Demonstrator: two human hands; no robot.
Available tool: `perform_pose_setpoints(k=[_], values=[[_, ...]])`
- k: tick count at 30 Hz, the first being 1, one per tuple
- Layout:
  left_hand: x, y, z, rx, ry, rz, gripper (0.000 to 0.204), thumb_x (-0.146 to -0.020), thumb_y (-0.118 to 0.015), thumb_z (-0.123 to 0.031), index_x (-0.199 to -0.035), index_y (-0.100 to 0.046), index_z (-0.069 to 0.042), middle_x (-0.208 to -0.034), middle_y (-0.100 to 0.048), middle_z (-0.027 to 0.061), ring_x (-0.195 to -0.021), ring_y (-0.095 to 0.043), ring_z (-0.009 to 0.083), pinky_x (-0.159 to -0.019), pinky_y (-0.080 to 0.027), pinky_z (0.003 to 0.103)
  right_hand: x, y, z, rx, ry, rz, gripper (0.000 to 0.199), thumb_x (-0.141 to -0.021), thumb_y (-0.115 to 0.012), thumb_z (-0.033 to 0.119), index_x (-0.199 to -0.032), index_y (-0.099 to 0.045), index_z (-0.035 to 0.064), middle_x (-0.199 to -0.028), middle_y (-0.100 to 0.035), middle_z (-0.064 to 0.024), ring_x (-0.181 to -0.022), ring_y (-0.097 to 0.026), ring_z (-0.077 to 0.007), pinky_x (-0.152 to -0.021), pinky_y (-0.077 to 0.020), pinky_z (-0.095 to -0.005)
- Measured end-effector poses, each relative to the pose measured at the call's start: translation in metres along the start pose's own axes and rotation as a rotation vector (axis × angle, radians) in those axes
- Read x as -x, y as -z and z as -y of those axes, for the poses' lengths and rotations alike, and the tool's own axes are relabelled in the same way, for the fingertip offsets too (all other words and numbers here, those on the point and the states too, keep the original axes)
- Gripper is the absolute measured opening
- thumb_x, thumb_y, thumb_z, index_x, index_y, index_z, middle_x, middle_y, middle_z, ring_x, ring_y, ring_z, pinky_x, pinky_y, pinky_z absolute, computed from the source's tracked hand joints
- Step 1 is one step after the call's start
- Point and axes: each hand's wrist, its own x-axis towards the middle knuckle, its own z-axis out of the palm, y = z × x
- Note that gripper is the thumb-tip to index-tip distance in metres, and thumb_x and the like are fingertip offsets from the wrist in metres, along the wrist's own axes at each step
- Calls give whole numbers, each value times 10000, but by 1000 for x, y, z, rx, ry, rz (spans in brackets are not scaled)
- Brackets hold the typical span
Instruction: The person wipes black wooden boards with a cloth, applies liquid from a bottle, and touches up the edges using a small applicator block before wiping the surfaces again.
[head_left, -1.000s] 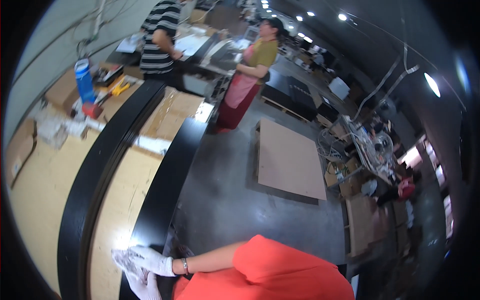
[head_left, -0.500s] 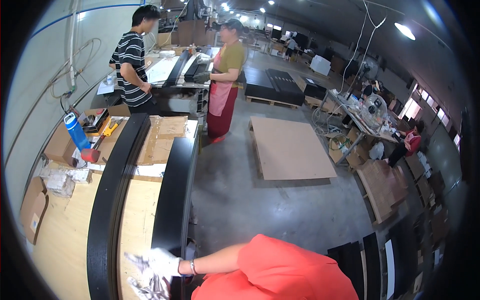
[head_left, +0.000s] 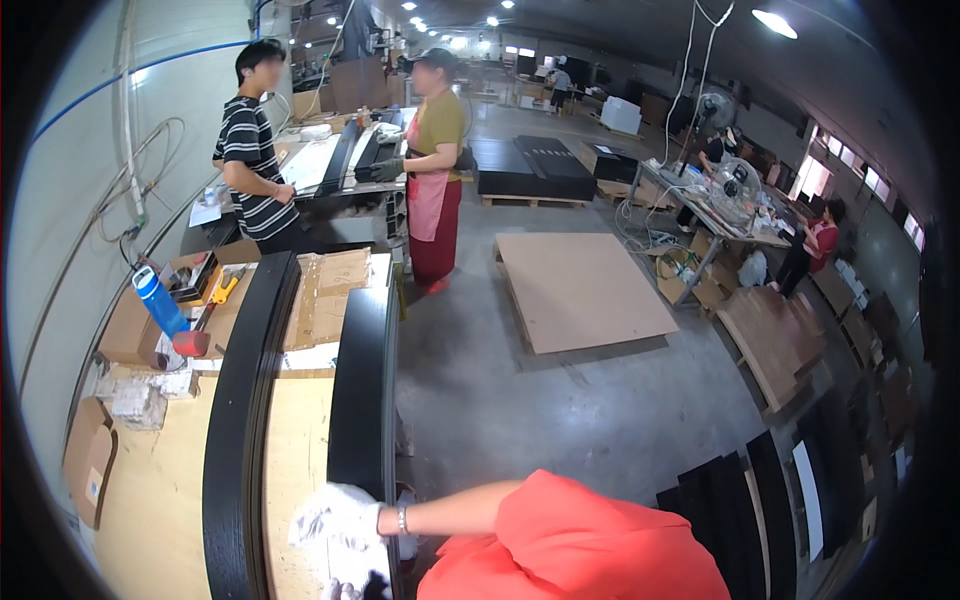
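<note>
My right hand (head_left: 335, 520), in a white glove, reaches from an orange sleeve across the near end of a long narrow black panel (head_left: 362, 380) and grips its edge. That panel lies lengthwise on a plywood workbench (head_left: 300, 450). A second, wider curved black panel (head_left: 245, 400) lies to its left. Only a bit of my gloved left hand (head_left: 345, 590) shows at the bottom edge, just below the right hand. Its fingers are hidden.
A blue bottle (head_left: 158, 300), a red cup, tools and cardboard sheets (head_left: 330, 290) sit at the bench's far end. Two people stand beyond at another bench (head_left: 340, 165). On the concrete floor lie a large brown board (head_left: 585, 290), dark panels and pallets.
The view has swung up and along the bench toward the two people. My gloved right hand has slid right from the plywood onto the narrow black panel's end.
</note>
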Motion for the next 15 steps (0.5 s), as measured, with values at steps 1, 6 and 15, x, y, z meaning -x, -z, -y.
perform_pose_setpoints(k=[1, 6, 15], values=[[3, 7, 12, -4, 130, -22, 409, -1106, -439, -300, -1343, -589, -3, -1374, -575, 199, -1276, -528, 252, -1122, -389, 393, 5, -1, 44, 408, 39, -44, 149, -915, -603, 8, -969, -738, -23, -916, -767, -135, -860, -743, -202, -753, -588, -323], [-18, -3, 23, -109, 359, -131, 430, -1072, -501, -345, -1365, -598, -46, -1372, -602, 191, -1282, -548, 281, -1122, -404, 408, -8, 19, -29, 982, 191, 128, 188, -950, -541, 228, -960, -661, 83, -913, -645, -159, -752, -671, -313, -663, -545, -420], [-83, -74, 148, -308, 344, -271, 506, -1013, -603, -433, -1412, -611, -122, -1404, -617, 201, -1295, -581, 353, -1122, -432, 441, -95, 152, -25, 1379, 226, 100, 112, -846, -610, 139, -851, -722, 132, -927, -641, -100, -899, -644, -291, -703, -546, -436]])
